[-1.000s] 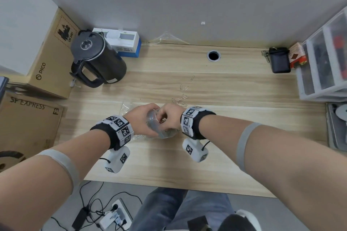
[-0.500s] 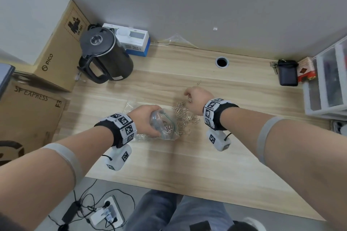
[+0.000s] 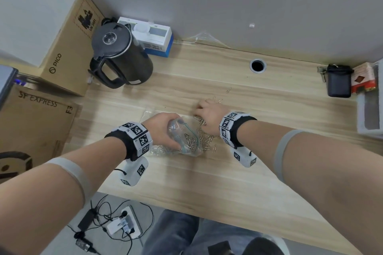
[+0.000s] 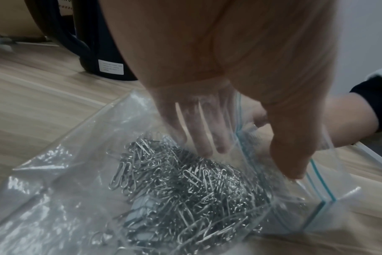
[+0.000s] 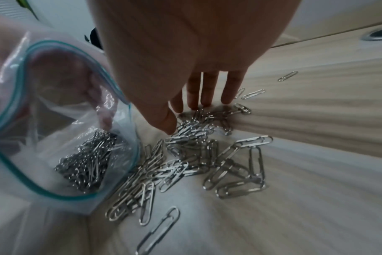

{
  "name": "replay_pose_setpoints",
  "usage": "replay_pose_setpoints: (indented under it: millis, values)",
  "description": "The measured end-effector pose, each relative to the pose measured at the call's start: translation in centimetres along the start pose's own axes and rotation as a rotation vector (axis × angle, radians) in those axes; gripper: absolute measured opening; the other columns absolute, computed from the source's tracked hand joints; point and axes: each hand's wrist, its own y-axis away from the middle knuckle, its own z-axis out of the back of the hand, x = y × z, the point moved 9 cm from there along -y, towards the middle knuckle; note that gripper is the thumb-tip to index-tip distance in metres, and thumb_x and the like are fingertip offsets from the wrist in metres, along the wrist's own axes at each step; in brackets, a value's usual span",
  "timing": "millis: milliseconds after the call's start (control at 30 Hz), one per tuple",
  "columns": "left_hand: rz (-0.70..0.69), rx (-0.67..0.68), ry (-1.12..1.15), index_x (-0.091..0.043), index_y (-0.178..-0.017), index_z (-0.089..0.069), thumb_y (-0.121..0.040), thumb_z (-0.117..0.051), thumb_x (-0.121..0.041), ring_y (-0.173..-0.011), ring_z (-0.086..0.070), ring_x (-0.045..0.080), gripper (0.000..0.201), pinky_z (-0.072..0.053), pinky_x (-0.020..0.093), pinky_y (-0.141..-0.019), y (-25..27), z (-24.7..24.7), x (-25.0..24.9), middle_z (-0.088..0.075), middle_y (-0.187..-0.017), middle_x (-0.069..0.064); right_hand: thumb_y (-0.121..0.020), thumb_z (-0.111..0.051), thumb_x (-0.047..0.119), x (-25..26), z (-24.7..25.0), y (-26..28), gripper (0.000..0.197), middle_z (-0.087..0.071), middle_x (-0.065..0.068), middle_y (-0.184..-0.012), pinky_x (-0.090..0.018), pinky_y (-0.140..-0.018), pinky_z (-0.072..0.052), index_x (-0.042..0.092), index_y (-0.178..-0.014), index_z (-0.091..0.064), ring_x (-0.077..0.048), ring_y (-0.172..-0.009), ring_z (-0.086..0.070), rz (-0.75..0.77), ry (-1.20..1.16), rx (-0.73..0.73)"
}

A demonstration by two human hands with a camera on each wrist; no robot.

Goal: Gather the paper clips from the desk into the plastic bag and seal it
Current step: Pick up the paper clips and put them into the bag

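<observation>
A clear zip plastic bag (image 3: 187, 147) with a teal seal strip lies on the wooden desk (image 3: 207, 182), its mouth facing right. My left hand (image 3: 163, 128) grips the bag's upper lip and holds the mouth open, fingers (image 4: 205, 143) inside the film and thumb outside. A heap of silver paper clips (image 4: 185, 189) sits inside the bag. More loose paper clips (image 5: 185, 165) lie on the desk just outside the mouth. My right hand (image 5: 190, 115) rests its straight fingertips on the far end of that loose pile. A few clips (image 3: 228, 90) lie farther back.
A black kettle (image 3: 120, 56) and a white-and-blue box (image 3: 153, 37) stand at the back left beside cardboard boxes (image 3: 68, 47). A cable hole (image 3: 257, 65) is at the back, with a black pouch (image 3: 338, 84) and drawer unit (image 3: 371, 114) at the right.
My right hand has left the bag's mouth and moved right and away onto the loose clips. My left hand still holds the bag open.
</observation>
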Motion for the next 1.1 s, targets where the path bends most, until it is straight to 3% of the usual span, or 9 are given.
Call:
replay_pose_setpoints:
  millis: [133,233,333,533,633,767,867,967,1100]
  values:
    - [0.013,0.007,-0.018,-0.030,-0.117,-0.063,-0.046,-0.088,-0.046,-0.096,-0.066,0.009,0.077,-0.056,0.033,-0.086,-0.4,-0.3,0.2,-0.068,-0.105,-0.011,-0.078,-0.064,0.030,0.6,-0.6,0.2,0.040,-0.051,0.001,-0.112,-0.035,-0.084,-0.042,0.026,-0.118,-0.063,-0.022,-0.110,-0.044,0.071,0.038,0.005]
    - [0.023,0.015,-0.036,-0.034,-0.115,-0.064,-0.041,-0.082,-0.056,-0.096,-0.066,0.008,0.079,-0.056,0.036,-0.087,-0.6,-0.2,0.2,-0.068,-0.107,-0.012,-0.075,-0.068,0.033,0.6,-0.8,0.7,0.033,-0.053,0.005,-0.107,-0.033,-0.086,-0.041,0.031,-0.108,-0.067,-0.019,-0.103,-0.045,0.113,0.040,0.030]
    - [0.018,0.030,-0.061,-0.036,-0.114,-0.063,-0.043,-0.083,-0.056,-0.096,-0.065,0.007,0.076,-0.056,0.035,-0.087,-0.7,0.0,0.0,-0.067,-0.106,-0.014,-0.075,-0.071,0.037,0.3,-0.6,1.2,0.022,-0.050,0.007,-0.098,-0.040,-0.090,-0.045,0.033,-0.096,-0.069,-0.016,-0.096,-0.042,0.113,0.041,0.061]
    - [0.004,0.027,-0.079,-0.036,-0.110,-0.062,-0.055,-0.092,-0.036,-0.088,-0.063,0.001,0.063,-0.048,0.016,-0.072,-0.1,0.5,-0.7,-0.065,-0.098,-0.015,-0.062,-0.081,0.047,2.0,-1.5,1.7,0.058,-0.048,0.002,-0.117,-0.037,-0.088,-0.046,0.025,-0.113,-0.062,-0.020,-0.110,-0.044,0.160,0.059,0.076]
    - [-0.002,0.014,-0.079,-0.033,-0.110,-0.064,-0.056,-0.093,-0.035,-0.082,-0.063,0.003,0.062,-0.044,0.015,-0.066,0.4,0.6,-0.6,-0.065,-0.092,-0.015,-0.058,-0.079,0.061,3.0,-2.3,1.8,0.066,-0.046,0.003,-0.120,-0.037,-0.092,-0.040,0.026,-0.111,-0.063,-0.018,-0.113,-0.042,0.162,0.106,0.061]
    - [0.004,-0.002,-0.080,-0.030,-0.107,-0.065,-0.057,-0.093,-0.034,-0.073,-0.061,0.007,0.058,-0.046,0.021,-0.061,0.7,0.6,-0.2,-0.064,-0.083,-0.010,-0.058,-0.081,0.054,3.3,-2.8,2.1,0.059,-0.046,0.004,-0.123,-0.039,-0.095,-0.040,0.028,-0.109,-0.064,-0.019,-0.119,-0.039,0.164,0.113,0.039]
    - [0.004,0.007,-0.053,-0.029,-0.106,-0.066,-0.054,-0.093,-0.035,-0.083,-0.069,0.015,0.059,-0.058,0.034,-0.074,1.0,0.2,0.0,-0.071,-0.089,-0.004,-0.068,-0.077,0.044,3.5,-2.9,2.6,0.043,-0.049,0.005,-0.116,-0.039,-0.095,-0.039,0.030,-0.108,-0.066,-0.019,-0.117,-0.041,0.142,0.122,0.018]
    - [-0.005,0.006,-0.051,-0.026,-0.106,-0.066,-0.056,-0.093,-0.033,-0.085,-0.069,0.013,0.057,-0.058,0.036,-0.080,1.4,0.0,-0.1,-0.073,-0.089,-0.005,-0.077,-0.069,0.031,3.5,-3.0,3.1,0.021,-0.053,0.005,-0.109,-0.036,-0.093,-0.035,0.031,-0.098,-0.067,-0.020,-0.112,-0.044,0.127,0.103,-0.005]
    - [-0.013,-0.004,-0.061,-0.027,-0.106,-0.067,-0.052,-0.090,-0.039,-0.088,-0.068,0.009,0.060,-0.057,0.037,-0.083,1.9,0.4,-0.1,-0.072,-0.094,-0.008,-0.080,-0.064,0.023,2.6,-2.9,3.6,0.016,-0.056,0.003,-0.108,-0.036,-0.095,-0.039,0.028,-0.095,-0.067,-0.020,-0.111,-0.046,0.089,0.069,-0.016]
